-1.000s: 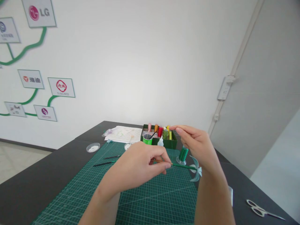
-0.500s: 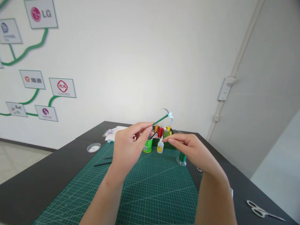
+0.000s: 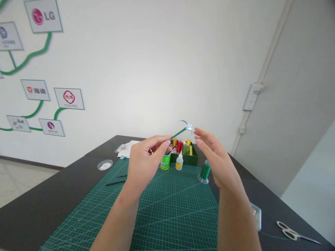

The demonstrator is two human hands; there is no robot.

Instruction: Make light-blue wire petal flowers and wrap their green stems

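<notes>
Between thumb and fingers, my left hand (image 3: pixel 146 162) pinches a green-wrapped stem (image 3: pixel 179 133) that slants up to the right. Pale blue, curved petals (image 3: pixel 188 127) form a small flower at its tip. My right hand (image 3: pixel 216 153) is raised just right of the flower, fingers apart and holding nothing; a narrow gap separates its fingertips from the petals. Below the hands are a glue bottle (image 3: pixel 179 162) with a yellow label and a bright green tin (image 3: pixel 164 162). A spool of green thread (image 3: pixel 205 171) stands left of my right wrist.
A green cutting mat (image 3: pixel 172 205) covers much of the black table (image 3: pixel 70 195). Behind it, a dark green box (image 3: pixel 192 160) holds several coloured thread spools. Scissors (image 3: pixel 295 233) and a clear plastic box (image 3: pixel 256 217) lie at right; a small round dish (image 3: pixel 105 165) and dark sticks (image 3: pixel 115 182) at left.
My right hand has risen from near the glue bottle toward the flower, and its pinched fingers have spread. My left hand stays nearly still, still holding the stem.
</notes>
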